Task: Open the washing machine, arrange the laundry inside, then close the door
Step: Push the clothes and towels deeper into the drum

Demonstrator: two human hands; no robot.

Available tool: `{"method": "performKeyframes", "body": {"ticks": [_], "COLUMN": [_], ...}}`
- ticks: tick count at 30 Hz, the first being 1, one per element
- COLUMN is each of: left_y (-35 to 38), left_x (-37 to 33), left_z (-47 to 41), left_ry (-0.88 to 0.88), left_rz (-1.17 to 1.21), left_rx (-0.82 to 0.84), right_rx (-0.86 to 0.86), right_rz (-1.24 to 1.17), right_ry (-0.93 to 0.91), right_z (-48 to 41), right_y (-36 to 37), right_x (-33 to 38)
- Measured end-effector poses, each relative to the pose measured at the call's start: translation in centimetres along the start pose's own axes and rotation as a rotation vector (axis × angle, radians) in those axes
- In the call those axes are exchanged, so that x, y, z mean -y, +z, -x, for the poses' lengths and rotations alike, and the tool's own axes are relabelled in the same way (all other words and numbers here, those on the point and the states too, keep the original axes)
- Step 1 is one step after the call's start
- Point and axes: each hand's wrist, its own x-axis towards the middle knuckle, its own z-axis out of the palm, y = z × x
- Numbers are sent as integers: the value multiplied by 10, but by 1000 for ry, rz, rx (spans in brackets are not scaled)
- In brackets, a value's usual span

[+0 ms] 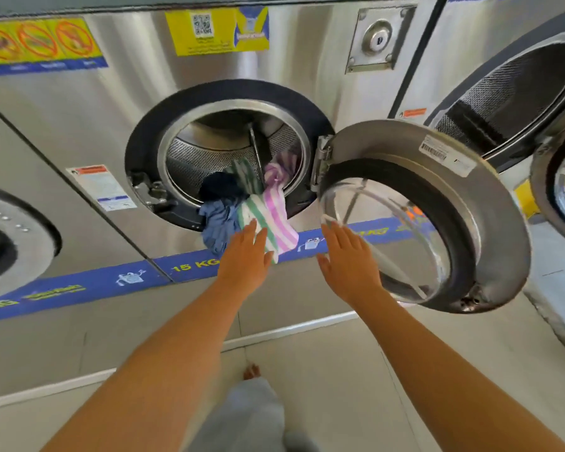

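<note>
The washing machine stands with its door swung wide to the right. Laundry spills over the drum's lower rim: a striped towel and blue cloth hang out. The left hand, fingers spread, seems to touch the towel; the right hand hovers open, empty, beside the door glass.

"15 KG" in yellow on blue band along washing machine front, below open drum. QR code on yellow sticker, print beneath too blurred to read. Three red prohibition signs at upper left. Barcode label on door rim, unreadable.
</note>
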Motion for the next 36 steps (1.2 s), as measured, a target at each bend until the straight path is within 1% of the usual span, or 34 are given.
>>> {"method": "performKeyframes", "body": {"ticks": [4, 8, 13, 18, 22, 28, 32, 36], "left_y": [12, 29, 57, 87, 107, 134, 148, 156], "left_x": [44, 77, 104, 118, 131, 165, 181, 194], "left_z": [-19, -40, -70, -108, -143, -190, -211, -224], "left_ry": [-114, -171, -237, -248, -235, -180, -127, -64], "left_rz": [55, 46, 8, -8, -65, -176, -210, -348], "left_rx": [3, 23, 115, 125, 139, 137, 110, 71], "right_rx": [73, 103, 176, 196, 201, 116, 100, -54], "right_rz": [5, -1, -6, 33, 107, 199, 287, 308], "right_ry": [-98, -151, -188, -229, -286, -368, -380, -405], "right_z": [-48, -94, -146, -211, -264, -330, -348, -349], "right_y": [21, 49, 86, 115, 145, 182, 210, 235], "right_x": [30, 52, 66, 72, 72, 64, 55, 49]}}
